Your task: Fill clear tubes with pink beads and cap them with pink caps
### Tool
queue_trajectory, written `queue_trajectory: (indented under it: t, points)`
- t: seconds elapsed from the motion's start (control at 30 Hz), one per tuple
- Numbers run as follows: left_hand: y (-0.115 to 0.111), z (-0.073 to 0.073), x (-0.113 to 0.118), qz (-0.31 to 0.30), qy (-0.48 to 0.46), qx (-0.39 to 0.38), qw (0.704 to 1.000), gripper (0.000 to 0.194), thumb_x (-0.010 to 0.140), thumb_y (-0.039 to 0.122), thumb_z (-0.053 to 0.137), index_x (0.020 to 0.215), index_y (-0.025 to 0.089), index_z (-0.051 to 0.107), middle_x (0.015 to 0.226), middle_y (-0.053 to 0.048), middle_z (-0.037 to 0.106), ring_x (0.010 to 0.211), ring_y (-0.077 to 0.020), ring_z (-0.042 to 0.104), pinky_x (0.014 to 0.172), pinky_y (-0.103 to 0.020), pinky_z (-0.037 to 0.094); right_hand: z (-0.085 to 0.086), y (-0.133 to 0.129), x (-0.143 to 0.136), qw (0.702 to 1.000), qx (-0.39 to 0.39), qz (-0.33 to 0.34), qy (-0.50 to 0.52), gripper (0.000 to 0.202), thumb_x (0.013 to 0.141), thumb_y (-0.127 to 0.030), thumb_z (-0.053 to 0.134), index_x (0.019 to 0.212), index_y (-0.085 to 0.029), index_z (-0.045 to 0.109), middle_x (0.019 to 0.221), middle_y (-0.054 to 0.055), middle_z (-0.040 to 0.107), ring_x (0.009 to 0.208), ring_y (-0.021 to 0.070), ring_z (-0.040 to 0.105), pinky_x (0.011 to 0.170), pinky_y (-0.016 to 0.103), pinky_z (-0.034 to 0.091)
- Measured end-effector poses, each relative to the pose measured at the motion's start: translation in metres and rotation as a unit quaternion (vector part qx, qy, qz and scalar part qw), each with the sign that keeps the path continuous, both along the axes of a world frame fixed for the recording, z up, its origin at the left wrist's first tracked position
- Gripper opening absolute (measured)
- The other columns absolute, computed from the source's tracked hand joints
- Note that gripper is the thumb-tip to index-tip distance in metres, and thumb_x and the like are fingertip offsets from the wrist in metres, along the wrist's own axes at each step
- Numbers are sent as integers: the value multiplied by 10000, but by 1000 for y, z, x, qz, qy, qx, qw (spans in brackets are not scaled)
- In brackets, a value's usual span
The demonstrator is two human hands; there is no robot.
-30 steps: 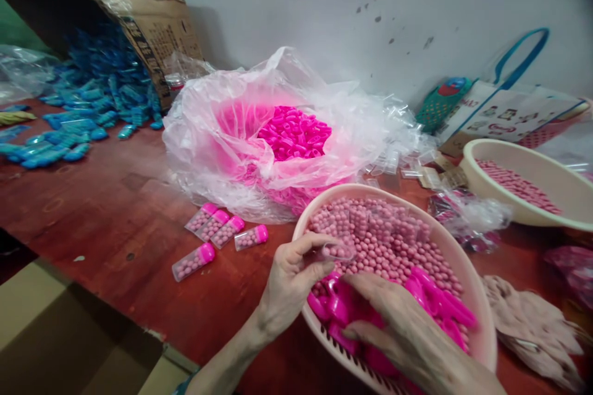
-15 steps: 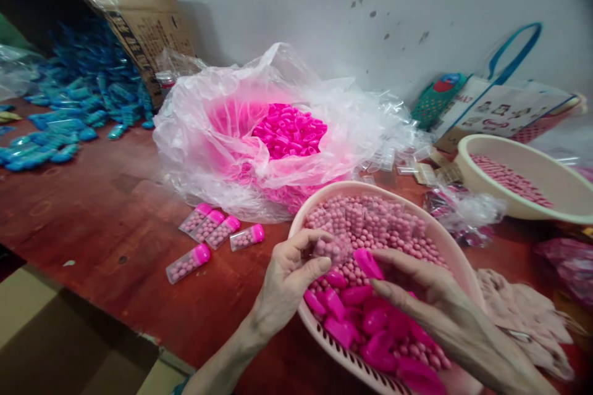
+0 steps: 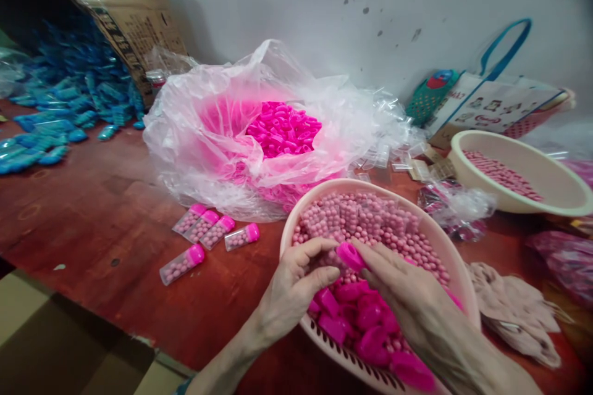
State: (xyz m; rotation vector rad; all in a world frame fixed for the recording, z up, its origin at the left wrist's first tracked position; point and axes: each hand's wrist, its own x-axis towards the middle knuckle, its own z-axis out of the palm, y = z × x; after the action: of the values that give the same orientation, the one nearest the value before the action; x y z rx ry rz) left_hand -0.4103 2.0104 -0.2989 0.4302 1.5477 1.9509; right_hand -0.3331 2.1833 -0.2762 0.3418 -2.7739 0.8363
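Over a pale pink basket (image 3: 469, 287) my two hands meet. My left hand (image 3: 296, 281) is closed on a small clear container filled with pink beads (image 3: 330, 259), partly covered by its fingers. My right hand (image 3: 403, 278) grips a bright pink cap (image 3: 351, 257) at the open end of that container; whether it is seated cannot be told. Pink beads (image 3: 426, 259) fill the basket, with several clear bead-filled containers (image 3: 365, 213) lying at its back. Loose pink caps (image 3: 370, 315) are heaped at the near side, below my hands.
Several capped bead containers (image 3: 217, 231) lie left of the basket. Behind stands a plastic bag (image 3: 185, 111) of pink caps (image 3: 285, 129). Blue pieces (image 3: 69, 105) spill from a cardboard box (image 3: 139, 24). A cream bowl (image 3: 556, 200) of beads and a beige cloth (image 3: 514, 315) are at right.
My right hand has moved left with the pink cap, bringing it up against the bead-filled container in my left hand. The view has shifted slightly.
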Motion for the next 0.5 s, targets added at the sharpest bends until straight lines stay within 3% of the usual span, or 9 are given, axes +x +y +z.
queue_trajectory:
  t: [0.17, 0.37, 0.5]
  points:
    - [-2, -1, 0, -20, 50, -28, 998, 228, 810, 170, 576, 1025, 176, 655, 835, -13, 603, 781, -144, 535, 725, -226, 441, -11, 2, 3, 987, 157, 24, -12, 661, 769, -5, 334, 1413, -145, 297, 1240, 162, 573, 1095, 258, 586, 806, 357, 560]
    - [-3, -5, -1, -6, 73, -44, 996, 121, 817, 179, 572, 914, 149, 639, 794, -7, 564, 751, -128, 502, 700, -211, 425, -3, -12, 0, 983, 184, -2, 22, 632, 801, -17, 294, 1413, -170, 271, 1106, 147, 635, 948, 271, 638, 732, 376, 575]
    - [-2, -5, 1, -1, 52, -35, 998, 174, 822, 177, 560, 977, 146, 632, 832, -24, 586, 769, -138, 525, 710, -221, 441, 0, -16, 5, 984, 174, -18, 23, 628, 801, -9, 270, 1408, -172, 263, 1056, 140, 644, 912, 269, 644, 718, 375, 574]
